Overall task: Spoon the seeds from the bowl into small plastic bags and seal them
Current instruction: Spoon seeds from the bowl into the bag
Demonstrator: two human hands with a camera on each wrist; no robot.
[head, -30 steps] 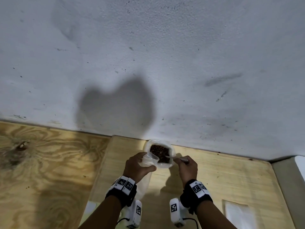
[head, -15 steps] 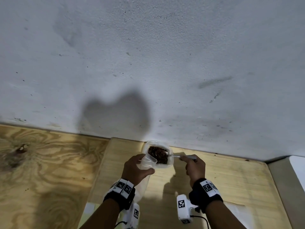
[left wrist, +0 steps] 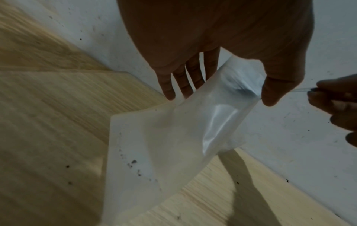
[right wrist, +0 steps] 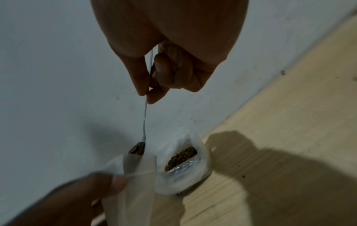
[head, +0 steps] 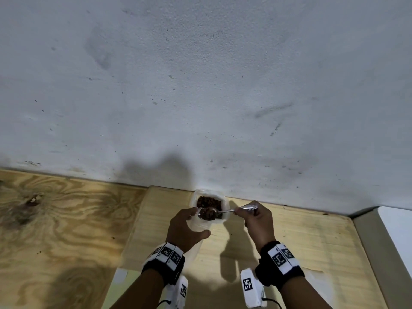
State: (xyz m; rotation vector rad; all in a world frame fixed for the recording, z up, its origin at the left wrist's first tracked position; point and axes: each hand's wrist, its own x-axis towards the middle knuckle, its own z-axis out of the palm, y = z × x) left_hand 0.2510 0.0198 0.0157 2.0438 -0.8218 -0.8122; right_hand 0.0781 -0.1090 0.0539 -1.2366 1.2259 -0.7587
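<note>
Head view: I see my right hand [head: 256, 221] pinching a spoon [head: 219, 211] heaped with brown seeds [head: 208, 214] over the clear bag [left wrist: 173, 137] my left hand's [head: 185, 230] fingers [left wrist: 168, 85] grip, beside the bowl [head: 225, 216] against the far wall [head: 200, 85].

Black wrist straps [head: 165, 267] with white square-code tags [head: 280, 258]; white cameras [head: 250, 288] beneath (thin black cables)

Loaded spoon [head: 208, 213] at clear bag's [left wrist: 173, 137] mouth; seeds [head: 209, 201] fill bowl [head: 225, 216] — against wall.
</note>
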